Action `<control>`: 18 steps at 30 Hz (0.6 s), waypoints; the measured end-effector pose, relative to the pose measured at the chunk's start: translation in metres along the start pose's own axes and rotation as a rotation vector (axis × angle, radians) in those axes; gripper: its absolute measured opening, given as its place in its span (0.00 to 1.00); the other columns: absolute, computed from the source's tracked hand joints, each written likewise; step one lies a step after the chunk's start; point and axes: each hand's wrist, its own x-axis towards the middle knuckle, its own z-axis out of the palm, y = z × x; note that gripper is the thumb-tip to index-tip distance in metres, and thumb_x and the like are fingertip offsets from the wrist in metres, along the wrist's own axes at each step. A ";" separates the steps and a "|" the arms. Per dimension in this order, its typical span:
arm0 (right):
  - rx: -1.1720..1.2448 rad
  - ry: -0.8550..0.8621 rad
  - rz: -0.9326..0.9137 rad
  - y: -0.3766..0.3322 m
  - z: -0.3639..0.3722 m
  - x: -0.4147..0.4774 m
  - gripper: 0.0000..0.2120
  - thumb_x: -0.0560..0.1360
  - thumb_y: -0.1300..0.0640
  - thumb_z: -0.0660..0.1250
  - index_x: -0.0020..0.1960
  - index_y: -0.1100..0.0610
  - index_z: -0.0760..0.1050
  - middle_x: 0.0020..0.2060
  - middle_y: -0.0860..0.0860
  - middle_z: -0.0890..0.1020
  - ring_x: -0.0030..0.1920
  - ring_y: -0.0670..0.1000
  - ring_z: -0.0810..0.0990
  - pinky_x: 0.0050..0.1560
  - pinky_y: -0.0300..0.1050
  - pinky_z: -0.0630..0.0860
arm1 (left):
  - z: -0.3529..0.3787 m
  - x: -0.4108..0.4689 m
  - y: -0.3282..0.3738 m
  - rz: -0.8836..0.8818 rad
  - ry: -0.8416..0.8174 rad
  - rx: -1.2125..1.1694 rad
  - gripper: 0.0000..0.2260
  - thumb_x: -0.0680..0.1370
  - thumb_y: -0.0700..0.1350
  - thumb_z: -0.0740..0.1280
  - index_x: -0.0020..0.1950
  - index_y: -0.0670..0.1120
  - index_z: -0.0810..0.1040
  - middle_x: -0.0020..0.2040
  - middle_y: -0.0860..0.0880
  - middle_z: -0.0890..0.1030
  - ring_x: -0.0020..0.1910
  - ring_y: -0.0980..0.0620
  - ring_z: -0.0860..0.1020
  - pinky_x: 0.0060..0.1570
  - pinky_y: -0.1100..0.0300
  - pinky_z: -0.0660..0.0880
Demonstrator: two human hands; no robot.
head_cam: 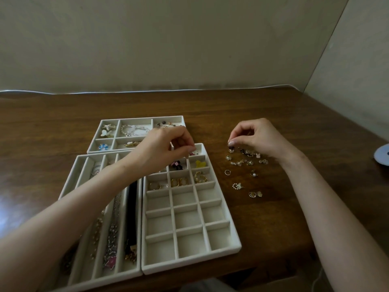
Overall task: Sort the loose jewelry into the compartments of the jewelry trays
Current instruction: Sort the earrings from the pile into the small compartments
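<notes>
Three cream jewelry trays lie on the wooden table. The grid tray (190, 264) of small compartments holds earrings in its far rows. My left hand (166, 148) hovers over the grid tray's far right corner, fingertips pinched just above a compartment with a small pink piece (192, 153); whether it holds anything is hidden. My right hand (256, 138) pinches at the far edge of the loose jewelry pile (246, 161), fingertips on a small dark earring (231, 148). The long-slot tray (84, 270) holds necklaces. The far tray (92, 147) holds brooches and bracelets.
A round white object (383, 154) sits at the table's right edge. A wall stands behind the table and a panel rises at the right. Stray earrings (254, 194) lie nearer me, right of the grid tray.
</notes>
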 end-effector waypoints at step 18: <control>0.382 -0.164 -0.167 -0.026 0.038 -0.004 0.01 0.69 0.59 0.71 0.40 0.56 0.80 0.35 0.46 0.82 0.39 0.45 0.79 0.44 0.37 0.75 | 0.021 -0.006 0.014 -0.042 0.081 -0.223 0.15 0.69 0.41 0.75 0.49 0.51 0.72 0.41 0.54 0.81 0.40 0.58 0.80 0.42 0.56 0.78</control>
